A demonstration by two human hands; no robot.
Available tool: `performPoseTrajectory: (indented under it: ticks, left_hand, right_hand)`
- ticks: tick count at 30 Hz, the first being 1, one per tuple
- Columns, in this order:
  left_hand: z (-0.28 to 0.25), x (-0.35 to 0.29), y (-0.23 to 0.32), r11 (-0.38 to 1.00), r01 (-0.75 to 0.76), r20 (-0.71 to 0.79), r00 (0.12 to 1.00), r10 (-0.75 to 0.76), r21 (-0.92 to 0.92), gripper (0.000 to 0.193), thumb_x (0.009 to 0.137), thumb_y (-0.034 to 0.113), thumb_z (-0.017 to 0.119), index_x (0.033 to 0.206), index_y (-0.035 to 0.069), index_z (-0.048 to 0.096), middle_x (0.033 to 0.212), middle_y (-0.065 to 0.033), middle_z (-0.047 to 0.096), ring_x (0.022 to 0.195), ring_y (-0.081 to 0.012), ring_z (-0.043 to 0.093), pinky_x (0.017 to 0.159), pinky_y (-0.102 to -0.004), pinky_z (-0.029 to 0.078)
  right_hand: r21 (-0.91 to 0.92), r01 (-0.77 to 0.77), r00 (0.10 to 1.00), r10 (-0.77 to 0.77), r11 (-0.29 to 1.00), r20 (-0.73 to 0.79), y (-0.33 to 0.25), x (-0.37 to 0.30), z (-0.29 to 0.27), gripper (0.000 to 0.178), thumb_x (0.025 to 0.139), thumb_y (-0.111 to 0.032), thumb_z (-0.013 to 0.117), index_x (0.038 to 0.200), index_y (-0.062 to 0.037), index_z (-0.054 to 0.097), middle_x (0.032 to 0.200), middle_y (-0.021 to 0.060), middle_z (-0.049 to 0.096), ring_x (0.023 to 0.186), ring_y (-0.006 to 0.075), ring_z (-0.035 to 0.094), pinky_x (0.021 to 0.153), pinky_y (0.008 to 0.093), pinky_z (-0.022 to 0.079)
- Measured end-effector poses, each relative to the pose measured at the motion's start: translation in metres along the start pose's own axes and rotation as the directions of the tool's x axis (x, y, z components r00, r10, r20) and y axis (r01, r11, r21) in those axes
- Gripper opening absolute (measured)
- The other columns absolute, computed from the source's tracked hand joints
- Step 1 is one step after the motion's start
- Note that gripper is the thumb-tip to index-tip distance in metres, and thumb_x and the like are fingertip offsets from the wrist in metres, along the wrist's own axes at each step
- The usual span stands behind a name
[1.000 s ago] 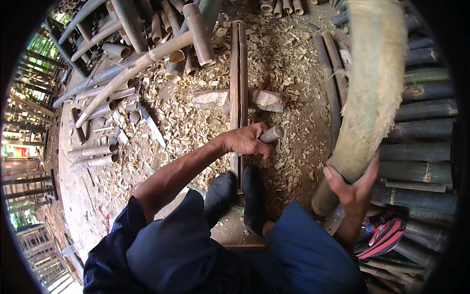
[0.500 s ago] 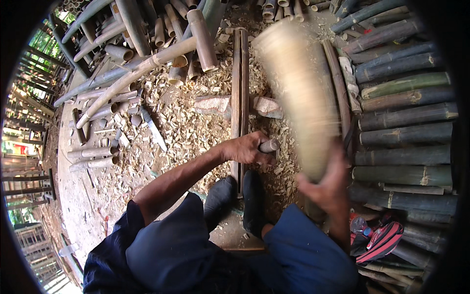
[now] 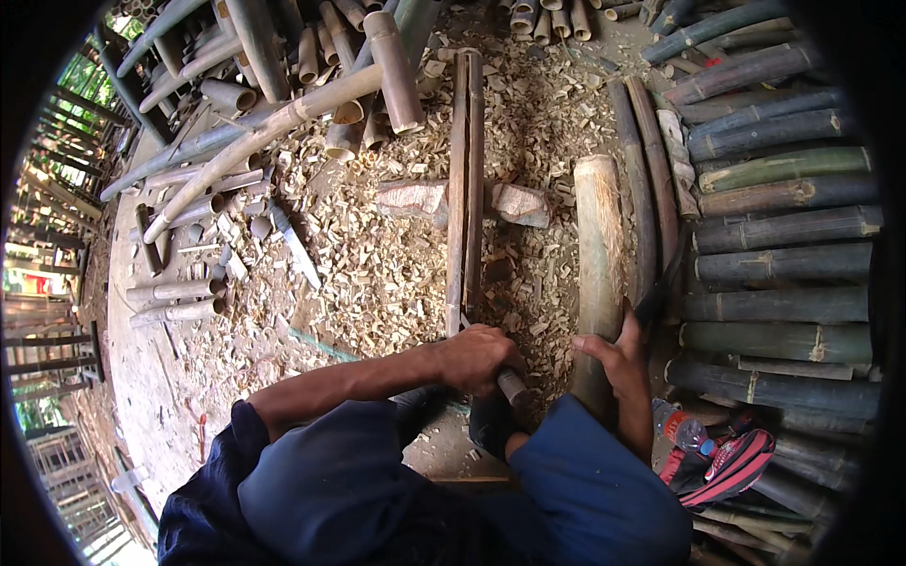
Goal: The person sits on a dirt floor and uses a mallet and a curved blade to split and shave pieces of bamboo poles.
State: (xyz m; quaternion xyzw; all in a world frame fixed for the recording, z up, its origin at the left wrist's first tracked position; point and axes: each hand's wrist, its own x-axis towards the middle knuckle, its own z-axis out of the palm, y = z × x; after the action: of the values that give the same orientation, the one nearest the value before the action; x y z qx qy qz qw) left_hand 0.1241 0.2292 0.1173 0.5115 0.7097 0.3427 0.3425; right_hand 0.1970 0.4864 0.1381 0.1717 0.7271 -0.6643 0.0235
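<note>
My right hand [image 3: 615,354] grips a thick, peeled-looking bamboo length [image 3: 598,231], thumb on its left side and fingers on its right. Its far end points away from me, while the near end is hidden by my right knee. In front of my shins, my left hand [image 3: 479,358] is closed around the round wooden handle [image 3: 512,387] of a tool. A bit of metal shows beyond that fist, but the tool's kind is unclear. Just past it lies a long split bamboo rail [image 3: 464,189], resting across a rough block [image 3: 517,204].
Wood chips [image 3: 377,274] cover the floor. Dark bamboo poles [image 3: 783,259] line the right side, with a red-and-black bag [image 3: 731,472] and a plastic bottle [image 3: 684,429] nearby. Cut bamboo pieces [image 3: 394,75] lie far left, near a flat blade [image 3: 295,247].
The bamboo in my right hand, raised and blurred before, has come down to the right of the rail. My left hand has drawn closer to me with the wooden-handled tool.
</note>
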Motion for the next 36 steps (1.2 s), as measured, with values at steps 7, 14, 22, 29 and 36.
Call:
performPoseTrajectory:
  ticks: [7,14,22,29,36]
  left_hand:
    - [0.0,-0.001,-0.008,0.999,-0.037,-0.029,0.999,0.038,0.015,0.033,0.07,0.02,0.075,0.102,0.012,0.075,0.087,-0.0122,0.072,0.089,-0.0345,0.07,0.081,-0.0451,0.053]
    - [-0.027,0.015,0.039,0.991,-0.076,0.055,0.996,0.07,0.113,0.019,0.075,0.016,0.075,0.092,0.009,0.07,0.076,-0.0134,0.069,0.075,-0.0339,0.07,0.069,-0.0441,0.056]
    - [0.027,-0.133,-0.119,0.537,0.839,-0.482,0.438,-0.759,-0.084,0.024,0.08,0.02,0.074,0.093,0.001,0.069,0.082,-0.0261,0.068,0.083,-0.0427,0.068,0.074,-0.0492,0.052]
    - [0.026,-0.147,-0.08,0.608,0.761,-0.73,0.28,-0.623,-0.227,0.046,0.08,0.025,0.078,0.116,0.003,0.059,0.113,-0.0188,0.057,0.103,-0.0376,0.06,0.088,-0.0479,0.05]
    - [-0.043,-0.007,-0.118,0.585,0.182,-0.361,0.634,-0.684,-0.79,0.072,0.085,0.042,0.08,0.127,-0.011,0.057,0.119,-0.0265,0.066,0.111,-0.0305,0.065,0.095,-0.0396,0.053]
  right_hand:
    - [-0.661,-0.165,0.957,-0.043,0.732,-0.287,0.081,0.016,0.019,0.097,0.072,-0.035,0.083,0.146,0.0044,0.033,0.127,0.0318,0.058,0.118,0.0451,0.059,0.1,0.0495,0.047]
    - [-0.603,-0.2,0.883,-0.125,0.772,-0.453,0.077,-0.007,0.002,0.046,0.092,-0.025,0.066,0.129,-0.0005,0.053,0.119,0.0223,0.062,0.114,0.0389,0.06,0.095,0.0467,0.048]
    - [-0.704,-0.669,0.712,0.478,0.239,-0.514,0.111,-0.075,-0.113,0.085,0.08,-0.052,0.075,0.144,-0.0058,0.045,0.135,0.022,0.059,0.124,0.0417,0.058,0.101,0.0503,0.047]
    - [-0.746,-0.536,0.836,0.37,0.395,-0.405,0.157,-0.113,-0.123,0.092,0.064,-0.028,0.086,0.141,0.0018,0.044,0.133,0.0262,0.059,0.125,0.0427,0.057,0.102,0.0475,0.047]
    - [-0.571,-0.43,0.745,-0.083,0.699,-0.662,0.169,-0.123,-0.139,0.051,0.078,-0.015,0.063,0.124,0.0047,0.052,0.109,0.0231,0.063,0.102,0.0419,0.062,0.093,0.0473,0.049]
